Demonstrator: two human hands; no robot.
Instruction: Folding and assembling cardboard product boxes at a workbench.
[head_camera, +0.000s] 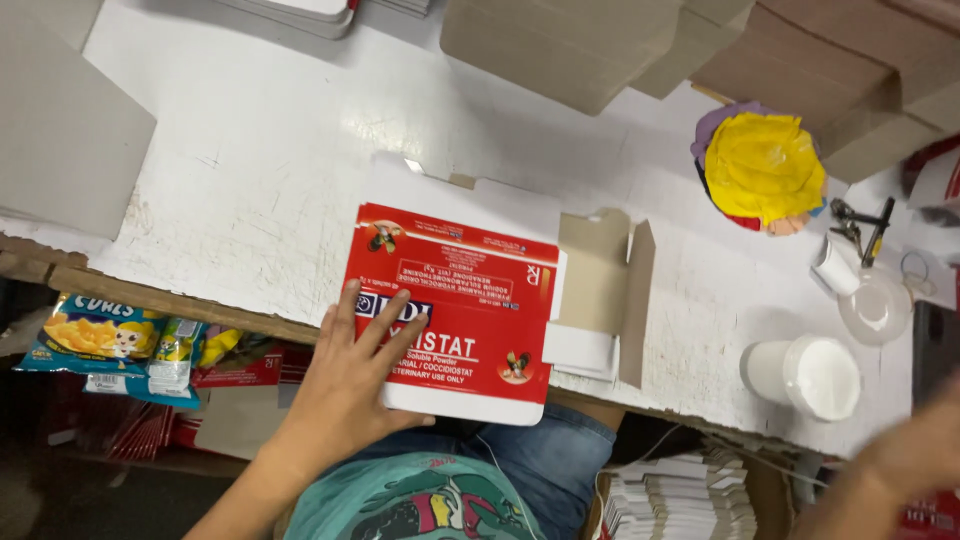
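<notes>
Left hand (352, 378) lying open, fingers spread, pressing flat on the red-and-white unfolded cardboard carton (455, 305) at the near edge of the scuffed white tabletop (250, 170), right hand (915, 450) blurring at lower right, grip impossible to tell, white plastic tub (805, 375) sitting nearby, blue-and-yellow snack bag (95, 340) hanging below the edge.

Right hand (915, 470) blurred, cut off by edge; grip unreadable.

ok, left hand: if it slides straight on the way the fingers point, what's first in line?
The left hand lies flat on the red folding carton, fingers pointing up and right across it. Straight on it would probably cross the red panel, then meet the carton's unprinted brown end flap.
</notes>
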